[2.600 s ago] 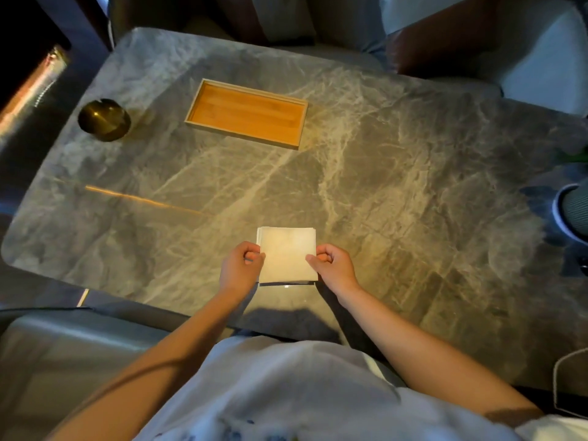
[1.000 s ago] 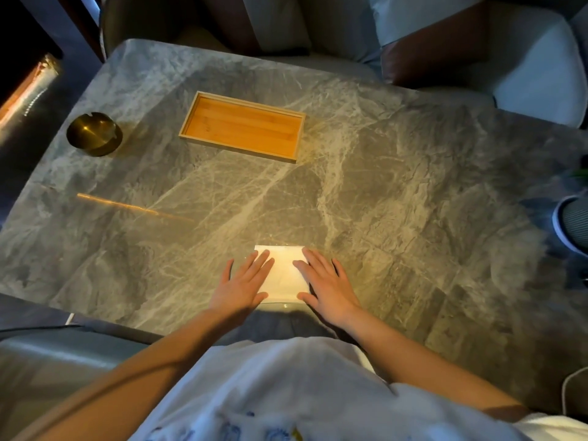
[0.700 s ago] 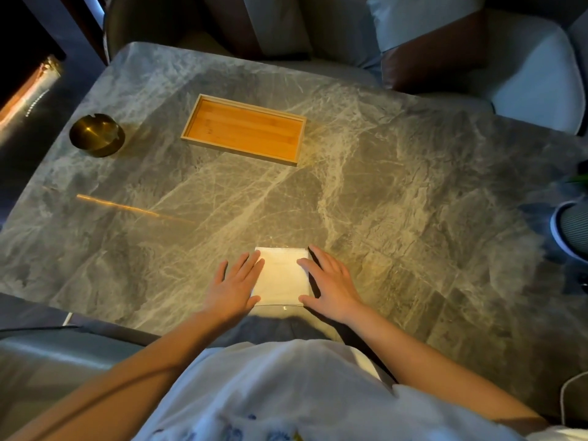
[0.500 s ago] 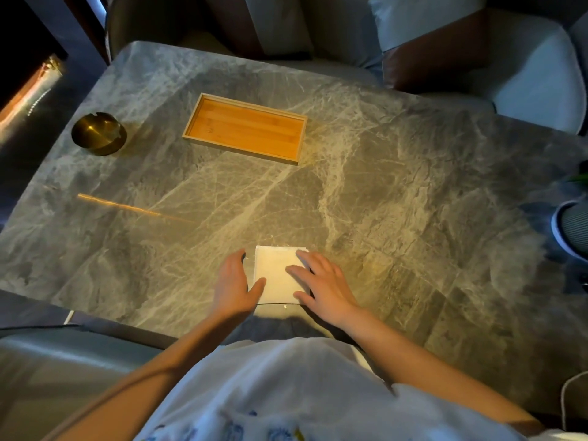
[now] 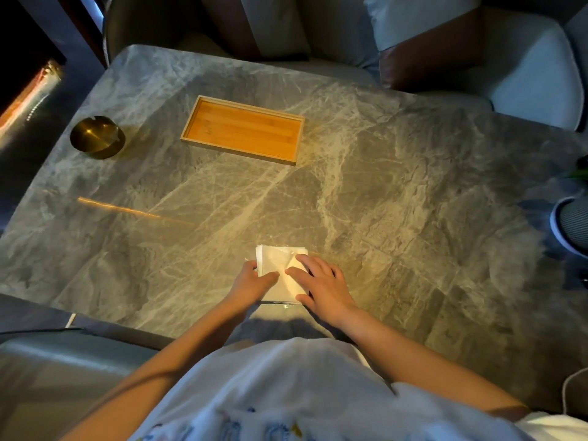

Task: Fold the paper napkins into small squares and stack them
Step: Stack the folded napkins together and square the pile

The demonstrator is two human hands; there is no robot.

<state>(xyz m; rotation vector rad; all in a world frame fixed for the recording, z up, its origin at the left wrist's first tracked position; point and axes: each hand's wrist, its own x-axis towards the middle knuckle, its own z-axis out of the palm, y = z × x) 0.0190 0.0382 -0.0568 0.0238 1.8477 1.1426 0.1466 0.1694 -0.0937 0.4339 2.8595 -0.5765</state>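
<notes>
A small stack of white paper napkins (image 5: 275, 261) lies on the grey marble table (image 5: 381, 202) near its front edge. My left hand (image 5: 253, 281) is at the stack's left side, thumb on top and fingers curled at the edge, pinching the top napkin. My right hand (image 5: 321, 286) lies flat with spread fingers on the stack's right half. The top napkin shows a raised crease between the two hands. The near part of the stack is hidden by my hands.
A shallow wooden tray (image 5: 243, 132) sits at the far middle of the table. A brass ashtray (image 5: 97, 136) stands at the far left. Cushioned seats (image 5: 525, 78) line the far side. A grey round object with a white rim (image 5: 571, 226) is at the right edge.
My left hand slid off the top of the napkins to their left edge and took hold of the top sheet. My right hand stayed flat on the right half.
</notes>
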